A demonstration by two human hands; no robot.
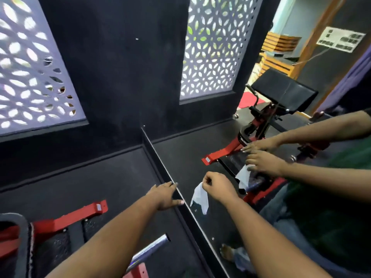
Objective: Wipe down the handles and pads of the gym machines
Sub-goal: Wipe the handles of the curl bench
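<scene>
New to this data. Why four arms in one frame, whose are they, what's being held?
This is one picture from a wide-angle camera worn on a person's head, looking forward and down. There is no robot, only two bare hands. A large mirror stands on the right, meeting the black wall at its metal edge, so the extra pair of arms on the far right is a reflection.

The left hand lies with straight fingers against the mirror's edge. The right hand pinches a white wipe that hangs down in front of the glass.

The red frame at lower left and the chrome handle belong to a gym machine; the black pad at upper right shows in the mirror.
</scene>
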